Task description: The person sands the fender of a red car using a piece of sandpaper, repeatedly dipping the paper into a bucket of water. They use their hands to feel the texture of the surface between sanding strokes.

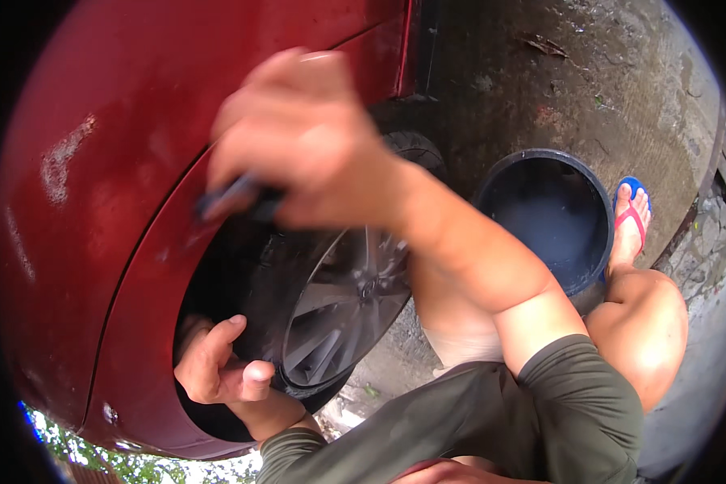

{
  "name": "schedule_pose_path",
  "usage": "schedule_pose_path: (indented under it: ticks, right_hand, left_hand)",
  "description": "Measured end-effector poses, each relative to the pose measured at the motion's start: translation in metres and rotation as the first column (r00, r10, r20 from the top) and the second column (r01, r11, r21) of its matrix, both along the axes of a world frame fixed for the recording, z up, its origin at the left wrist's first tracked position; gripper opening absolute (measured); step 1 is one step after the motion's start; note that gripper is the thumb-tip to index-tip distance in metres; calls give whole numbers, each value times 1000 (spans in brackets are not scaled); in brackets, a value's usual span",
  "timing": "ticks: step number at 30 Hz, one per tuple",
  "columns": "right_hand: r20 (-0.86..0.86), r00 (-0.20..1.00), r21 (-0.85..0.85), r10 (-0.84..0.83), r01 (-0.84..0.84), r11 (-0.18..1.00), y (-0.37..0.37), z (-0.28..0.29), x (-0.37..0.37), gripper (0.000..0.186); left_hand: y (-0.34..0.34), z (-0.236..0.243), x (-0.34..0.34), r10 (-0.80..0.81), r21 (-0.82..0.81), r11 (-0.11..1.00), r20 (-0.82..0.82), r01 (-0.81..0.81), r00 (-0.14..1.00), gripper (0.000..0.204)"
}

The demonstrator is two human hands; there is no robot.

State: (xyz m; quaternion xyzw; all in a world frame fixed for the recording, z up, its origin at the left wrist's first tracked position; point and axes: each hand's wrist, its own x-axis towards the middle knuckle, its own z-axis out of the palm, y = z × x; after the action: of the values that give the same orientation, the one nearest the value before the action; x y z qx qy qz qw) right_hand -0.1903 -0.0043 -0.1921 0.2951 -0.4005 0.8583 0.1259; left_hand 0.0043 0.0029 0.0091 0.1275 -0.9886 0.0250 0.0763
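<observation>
My right hand (298, 133), smeared by motion, grips a dark blue cloth-like piece (246, 198) at the red car's wheel arch (157, 230). Its exact kind is blurred. My left hand (222, 367) is at the lower part of the arch, in front of the dark wheel well. Two of its digits show apart and nothing is seen between them; its other fingers are partly hidden. Between and behind my hands is the car wheel (351, 302), with a grey spoked rim and black tyre. White foam (64, 161) clings to the red body panel (97, 89).
A round black bucket (548, 218) holding cloudy water stands right of the wheel, between my right arm and my foot in a blue flip-flop (633, 210) with a pink strap. Wet concrete (621, 89) lies beyond. Green foliage (153, 468) shows at the lower left.
</observation>
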Motion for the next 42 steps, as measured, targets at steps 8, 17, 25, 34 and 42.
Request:
schedule_pose_path:
  ticks: [8,17,25,34,42]
  right_hand:
    - [-94,995,15,-39,40,999,-1,15,8,26]
    - [25,994,42,-103,102,994,-2,-4,3,27]
    - [128,989,-24,-72,75,997,-6,-17,3,29]
    - [62,994,26,-88,86,996,10,-1,-3,19]
    - [173,979,92,-111,96,991,4,-38,-9,17]
  left_hand:
    - [-4,-7,2,26,-19,999,-50,-27,998,74]
    - [-4,-2,4,108,9,994,-46,-107,993,76]
    - [-7,-5,-2,72,74,995,-97,-65,993,75]
    - [-3,1,2,130,40,991,-100,-127,986,76]
    - [-5,1,2,120,48,992,-92,-116,988,75]
